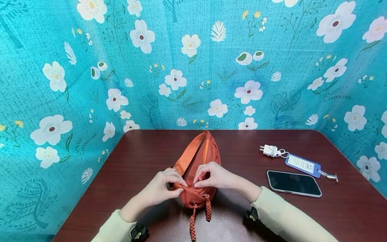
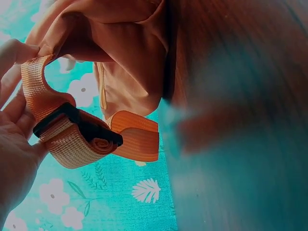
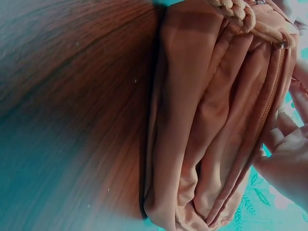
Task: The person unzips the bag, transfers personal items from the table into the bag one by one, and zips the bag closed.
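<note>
A rust-red sling bag point(image 1: 193, 196) stands on the table with its narrow end pointing away. My left hand point(image 1: 164, 186) pinches the fabric at the near left of its top edge with thumb and fingertips. Across from it, my right hand point(image 1: 215, 175) has thumb and index finger together at the bag's top, with a small red piece showing between the fingers; I cannot tell what they pinch. An orange webbing strap point(image 1: 188, 154) with a black buckle point(image 2: 79, 127) loops along the left side. Braided cord pulls point(image 1: 208, 208) hang from the near end. An orange zipper point(image 1: 206, 151) runs along the top.
To the right lie a phone point(image 1: 294, 183), a blue-edged card holder point(image 1: 303, 164) with a metal clip, and a white plug charger point(image 1: 270, 150) with its cable wound up. Behind the dark wooden table point(image 1: 145, 148) hangs a turquoise floral cloth point(image 1: 193, 84).
</note>
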Demonstrator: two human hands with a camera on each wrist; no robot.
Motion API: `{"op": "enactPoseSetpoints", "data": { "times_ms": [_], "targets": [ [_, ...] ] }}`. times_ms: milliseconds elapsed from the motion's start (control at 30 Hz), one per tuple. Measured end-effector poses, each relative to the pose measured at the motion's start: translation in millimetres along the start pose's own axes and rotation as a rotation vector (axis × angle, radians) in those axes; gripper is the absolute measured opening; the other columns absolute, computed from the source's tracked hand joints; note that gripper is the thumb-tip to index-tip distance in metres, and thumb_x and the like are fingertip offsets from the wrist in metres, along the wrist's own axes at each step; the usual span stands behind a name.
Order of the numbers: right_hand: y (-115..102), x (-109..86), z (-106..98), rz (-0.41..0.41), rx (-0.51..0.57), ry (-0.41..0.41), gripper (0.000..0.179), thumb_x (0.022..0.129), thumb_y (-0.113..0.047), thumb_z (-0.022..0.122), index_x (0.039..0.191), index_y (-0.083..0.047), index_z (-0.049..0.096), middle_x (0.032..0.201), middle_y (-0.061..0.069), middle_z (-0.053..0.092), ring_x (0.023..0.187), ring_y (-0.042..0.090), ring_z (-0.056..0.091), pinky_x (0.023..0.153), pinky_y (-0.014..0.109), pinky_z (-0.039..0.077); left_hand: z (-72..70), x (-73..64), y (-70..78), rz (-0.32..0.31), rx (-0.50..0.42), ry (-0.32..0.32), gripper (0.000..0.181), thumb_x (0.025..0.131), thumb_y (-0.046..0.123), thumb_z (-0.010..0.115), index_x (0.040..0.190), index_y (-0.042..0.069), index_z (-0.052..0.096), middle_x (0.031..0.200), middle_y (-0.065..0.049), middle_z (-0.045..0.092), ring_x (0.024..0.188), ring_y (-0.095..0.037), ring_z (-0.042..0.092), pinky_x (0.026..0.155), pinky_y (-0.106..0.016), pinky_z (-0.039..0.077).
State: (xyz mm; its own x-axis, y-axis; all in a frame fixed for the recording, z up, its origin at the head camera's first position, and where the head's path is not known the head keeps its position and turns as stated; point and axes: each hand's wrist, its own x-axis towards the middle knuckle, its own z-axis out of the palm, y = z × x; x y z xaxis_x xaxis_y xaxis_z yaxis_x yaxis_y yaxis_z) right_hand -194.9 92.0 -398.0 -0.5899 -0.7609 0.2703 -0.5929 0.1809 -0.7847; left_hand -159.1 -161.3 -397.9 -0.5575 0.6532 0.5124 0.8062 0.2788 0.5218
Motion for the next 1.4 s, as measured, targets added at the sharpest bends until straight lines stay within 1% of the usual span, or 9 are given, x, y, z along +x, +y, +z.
{"op": "enactPoseSetpoints", "data": {
  "times_ms": [133, 367, 633, 700, 867, 1067, 1133, 1233, 1400],
  "targets": [
    [-1.7, -0.8, -2.0, 0.029, -0.036, 0.014, 0.006, 0.083, -0.017, 0.078, 0.088, -0.013, 0.078, 0.077, -0.013, 0.068, 0.069, 0.003, 0.054, 0.060, 0.022, 0.046, -0.1, 0.3, 0.9, -0.001, -0.001, -0.002, 0.025, 0.079, -0.001, 0.074, 0.092, 0.021, 0.075, 0.088, 0.010, 0.068, 0.084, -0.003, 0.061, 0.098, -0.053, 0.039],
    [-5.2, -0.5, -3.0, 0.098, -0.035, -0.031, 0.004, 0.084, -0.014, 0.077, 0.083, -0.012, 0.074, 0.073, -0.012, 0.066, 0.068, 0.004, 0.056, 0.061, 0.023, 0.047, 0.7, 2.1, 5.2, -0.002, 0.015, 0.001, 0.026, 0.078, -0.002, 0.075, 0.091, 0.021, 0.076, 0.089, 0.011, 0.068, 0.084, -0.006, 0.059, 0.091, -0.046, 0.040],
    [-4.6, 1.5, -0.7, 0.065, -0.065, -0.087, 0.007, 0.085, -0.008, 0.074, 0.090, -0.013, 0.074, 0.076, -0.014, 0.064, 0.068, 0.002, 0.053, 0.062, 0.022, 0.046, 1.4, 3.1, 5.5, 0.019, 0.019, -0.001, 0.023, 0.078, 0.000, 0.076, 0.092, 0.018, 0.076, 0.088, 0.006, 0.069, 0.084, -0.009, 0.059, 0.090, -0.044, 0.040],
    [-5.4, 2.1, 0.0, 0.060, -0.098, -0.094, 0.005, 0.085, -0.008, 0.074, 0.084, -0.013, 0.073, 0.070, -0.015, 0.060, 0.064, 0.001, 0.049, 0.058, 0.019, 0.042, 1.5, 3.3, 5.0, 0.014, 0.020, -0.004, 0.023, 0.078, 0.000, 0.076, 0.092, 0.018, 0.076, 0.088, 0.006, 0.069, 0.084, -0.008, 0.059, 0.091, -0.045, 0.040],
    [-9.1, 3.7, 0.8, 0.050, -0.211, -0.108, 0.022, 0.086, -0.011, 0.074, 0.068, -0.015, 0.060, 0.061, -0.015, 0.041, 0.056, 0.000, 0.041, 0.052, 0.018, 0.033, 2.5, 3.5, 4.1, -0.010, 0.019, -0.016, 0.023, 0.078, 0.001, 0.077, 0.092, 0.019, 0.076, 0.090, 0.011, 0.068, 0.086, -0.007, 0.060, 0.096, -0.054, 0.039],
    [-9.3, 3.8, 0.5, 0.074, -0.247, -0.113, 0.016, 0.085, -0.012, 0.075, 0.074, -0.016, 0.064, 0.063, -0.016, 0.046, 0.057, -0.001, 0.044, 0.053, 0.018, 0.036, 2.5, 4.3, 4.3, -0.010, 0.002, -0.035, 0.021, 0.079, 0.001, 0.076, 0.092, 0.018, 0.076, 0.090, 0.009, 0.069, 0.087, -0.006, 0.061, 0.099, -0.055, 0.038],
    [-8.4, 3.0, 0.4, 0.079, -0.248, -0.100, 0.017, 0.086, -0.013, 0.075, 0.073, -0.016, 0.064, 0.063, -0.016, 0.046, 0.057, 0.000, 0.043, 0.053, 0.018, 0.036, 2.0, 4.0, 4.0, -0.013, -0.005, -0.040, 0.022, 0.079, 0.001, 0.076, 0.092, 0.018, 0.076, 0.089, 0.009, 0.068, 0.086, -0.006, 0.061, 0.099, -0.055, 0.038],
    [-7.2, 0.9, -0.2, 0.083, -0.217, -0.054, 0.017, 0.085, -0.014, 0.076, 0.073, -0.017, 0.064, 0.061, -0.015, 0.045, 0.056, 0.000, 0.042, 0.053, 0.019, 0.035, 0.7, 3.1, 3.8, -0.013, -0.023, -0.044, 0.023, 0.079, 0.000, 0.076, 0.092, 0.019, 0.076, 0.089, 0.010, 0.068, 0.086, -0.005, 0.061, 0.097, -0.046, 0.041],
    [-8.3, -2.3, -3.2, 0.063, -0.147, 0.050, 0.013, 0.084, -0.013, 0.077, 0.075, -0.016, 0.068, 0.062, -0.015, 0.048, 0.057, 0.001, 0.044, 0.054, 0.020, 0.036, -1.0, -0.2, 4.0, -0.031, -0.079, -0.058, 0.025, 0.077, -0.001, 0.075, 0.093, 0.018, 0.076, 0.090, 0.011, 0.067, 0.084, -0.007, 0.058, 0.078, -0.030, 0.046]
  ]
}}
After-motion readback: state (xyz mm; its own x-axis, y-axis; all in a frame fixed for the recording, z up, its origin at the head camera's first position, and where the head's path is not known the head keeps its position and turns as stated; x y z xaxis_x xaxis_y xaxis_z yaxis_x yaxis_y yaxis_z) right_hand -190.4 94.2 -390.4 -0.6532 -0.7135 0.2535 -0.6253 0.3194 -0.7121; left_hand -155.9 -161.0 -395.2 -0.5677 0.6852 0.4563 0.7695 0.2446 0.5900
